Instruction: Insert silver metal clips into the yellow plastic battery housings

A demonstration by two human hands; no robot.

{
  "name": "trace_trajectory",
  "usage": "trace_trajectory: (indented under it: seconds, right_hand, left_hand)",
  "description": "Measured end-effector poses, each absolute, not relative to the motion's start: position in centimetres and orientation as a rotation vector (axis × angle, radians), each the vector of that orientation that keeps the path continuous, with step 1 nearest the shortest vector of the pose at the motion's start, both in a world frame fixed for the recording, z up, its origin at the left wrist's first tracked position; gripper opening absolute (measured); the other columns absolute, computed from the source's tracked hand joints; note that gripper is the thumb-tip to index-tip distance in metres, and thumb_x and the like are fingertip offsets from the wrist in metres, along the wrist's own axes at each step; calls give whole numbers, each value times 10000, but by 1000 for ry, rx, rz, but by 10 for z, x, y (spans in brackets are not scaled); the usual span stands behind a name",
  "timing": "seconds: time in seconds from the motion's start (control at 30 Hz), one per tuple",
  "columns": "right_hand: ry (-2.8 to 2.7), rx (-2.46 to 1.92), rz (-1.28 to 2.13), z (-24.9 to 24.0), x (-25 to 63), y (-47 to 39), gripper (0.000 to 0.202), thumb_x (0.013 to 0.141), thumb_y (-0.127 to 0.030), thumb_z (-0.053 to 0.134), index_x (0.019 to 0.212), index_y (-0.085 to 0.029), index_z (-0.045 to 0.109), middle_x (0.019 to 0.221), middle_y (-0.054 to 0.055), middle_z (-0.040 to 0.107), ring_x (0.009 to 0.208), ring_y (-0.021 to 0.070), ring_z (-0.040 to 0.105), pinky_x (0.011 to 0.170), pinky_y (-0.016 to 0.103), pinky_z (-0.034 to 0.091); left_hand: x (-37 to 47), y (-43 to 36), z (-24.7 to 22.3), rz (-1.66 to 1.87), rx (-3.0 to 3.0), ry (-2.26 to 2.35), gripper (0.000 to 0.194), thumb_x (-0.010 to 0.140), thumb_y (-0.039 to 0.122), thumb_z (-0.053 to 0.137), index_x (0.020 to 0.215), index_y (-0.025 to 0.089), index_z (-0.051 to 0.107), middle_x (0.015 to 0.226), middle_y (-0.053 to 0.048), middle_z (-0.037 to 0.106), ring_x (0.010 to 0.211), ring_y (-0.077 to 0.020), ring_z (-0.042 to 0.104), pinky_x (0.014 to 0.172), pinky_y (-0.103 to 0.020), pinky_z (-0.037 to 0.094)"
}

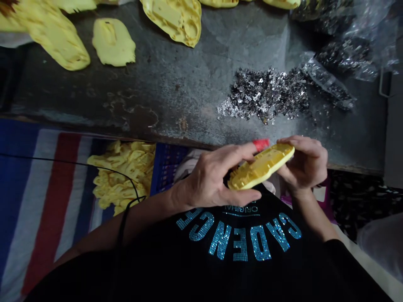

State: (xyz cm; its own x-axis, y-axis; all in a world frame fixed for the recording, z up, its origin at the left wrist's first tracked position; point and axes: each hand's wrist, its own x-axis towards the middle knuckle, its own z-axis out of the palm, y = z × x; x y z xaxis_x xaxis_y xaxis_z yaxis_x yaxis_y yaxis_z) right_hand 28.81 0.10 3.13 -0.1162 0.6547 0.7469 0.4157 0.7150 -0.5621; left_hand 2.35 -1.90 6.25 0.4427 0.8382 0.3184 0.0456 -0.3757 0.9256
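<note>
A yellow plastic shell point(262, 165) is held tilted between both hands, its moulded inner side turned up, just off the table's front edge. My left hand point(220, 172) grips its lower left end, thumb below and fingers along the far side, with a red wrap on one fingertip. At the upper right end, my right hand point(307, 161) has the shell between thumb and fingers. Beyond the hands, a pile of small shiny metal pieces point(267, 94) lies on the grey table point(189, 88).
More yellow shells point(115, 42) lie along the table's far side. Clear plastic bags point(346, 54) of metal pieces sit at the back right. Below the table edge are a heap of yellow parts point(126, 176), a blue crate point(168, 163) and a black cable point(78, 162).
</note>
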Motion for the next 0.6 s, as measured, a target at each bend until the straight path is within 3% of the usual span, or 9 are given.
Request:
trace_trajectory:
  seconds: [0.07, 0.13, 0.2, 0.27, 0.33, 0.4, 0.47, 0.53, 0.6]
  right_hand:
    - [-1639, -995, 478, 28, 282, -1, 411, 960, -327, 895, 1336, -324, 729, 1144, 41, 821, 966, 253, 826, 828, 431, 698]
    - [-1604, -1091, 802, 32, 280, 0, 378, 961, -376, 921, 1270, -289, 721, 1095, 19, 815, 912, 199, 818, 798, 343, 699]
    - [-1646, -1110, 1077, 42, 282, 5, 479, 916, -456, 977, 1276, -260, 728, 1096, 15, 829, 904, 173, 816, 801, 292, 691]
    - [-1734, -1096, 1243, 57, 285, 14, 588, 860, -500, 1023, 1320, -247, 756, 1174, 41, 848, 978, 183, 819, 846, 296, 685]
    - [-1803, -1058, 1390, 69, 286, 22, 521, 883, -479, 1011, 1291, -235, 799, 1149, 45, 855, 960, 178, 807, 831, 290, 667]
    - [-1736, -1001, 1591, 73, 281, 26, 359, 933, -445, 972, 1171, -220, 823, 992, 14, 834, 834, 145, 774, 755, 262, 645]
    - [-1486, -965, 1766, 67, 271, 23, 318, 929, -440, 972, 1083, -220, 802, 874, -24, 780, 710, 113, 719, 658, 229, 622]
    - [-1202, -953, 1868, 54, 257, 15, 374, 877, -457, 1010, 1044, -231, 764, 814, -54, 730, 630, 93, 666, 575, 202, 597]
    - [-1007, -938, 1946, 41, 242, 6, 415, 855, -483, 1022, 1026, -241, 732, 773, -71, 695, 593, 85, 631, 531, 188, 579]
  left_hand:
    - [20, -20, 59, 1146, 1649, 863, 719, 853, 421, 984, 1492, 285, 682, 1204, -66, 846, 862, -206, 745, 875, -351, 628]
    - [17, -18, 57, 1219, 1544, 1034, 477, 932, 462, 924, 1317, 261, 725, 1034, -23, 814, 774, -174, 686, 786, -306, 579]
    - [13, -12, 58, 1186, 1417, 1150, 305, 1000, 500, 857, 1103, 236, 744, 837, 15, 716, 686, -149, 608, 666, -264, 500]
    - [10, -3, 63, 1071, 1308, 1140, 308, 1009, 508, 848, 987, 221, 739, 742, 26, 640, 638, -137, 560, 577, -240, 433]
    - [7, 4, 68, 959, 1212, 1046, 345, 989, 531, 863, 956, 210, 742, 745, 15, 643, 607, -130, 559, 502, -223, 401]
    - [4, 9, 70, 946, 1079, 984, 377, 984, 571, 861, 1081, 219, 765, 794, 6, 679, 571, -117, 554, 459, -210, 397]
    - [1, 8, 67, 1016, 955, 936, 524, 947, 578, 901, 1333, 264, 737, 941, -13, 751, 593, -117, 606, 470, -207, 454]
    - [-1, 4, 57, 1091, 925, 873, 764, 860, 506, 989, 1523, 325, 656, 1233, -61, 795, 758, -158, 736, 521, -208, 534]
    - [-1, -1, 43, 1155, 957, 799, 859, 794, 408, 1030, 1562, 344, 649, 1534, -96, 728, 1073, -237, 815, 643, -219, 634]
